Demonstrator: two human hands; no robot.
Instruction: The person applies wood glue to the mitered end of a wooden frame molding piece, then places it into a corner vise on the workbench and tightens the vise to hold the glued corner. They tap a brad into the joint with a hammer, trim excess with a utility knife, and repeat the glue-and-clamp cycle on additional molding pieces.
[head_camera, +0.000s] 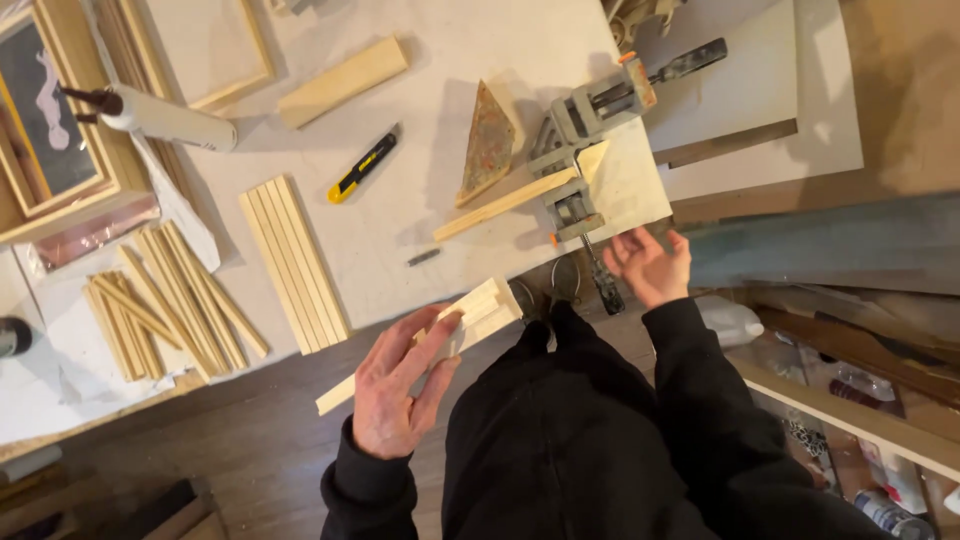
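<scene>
Pale bare wood strip (440, 340), matt; grey metal corner clamp (575, 135); white paper-covered table (400, 240).

Black long-sleeved top, bare hands

From where I'm standing, plenty gets lost here. The picture frame (50, 130) at upper left runs off the edge, so only part shows. The left hand (398, 385) covers the middle of the wood strip (480, 305) it grips. The corner clamp (580, 150) hides where the clamped strip (500, 203) ends. The small dark thing (423, 257) mid-table is too tiny to identify, and the bottles (885, 505) at lower right are cut off and blurry.
</scene>
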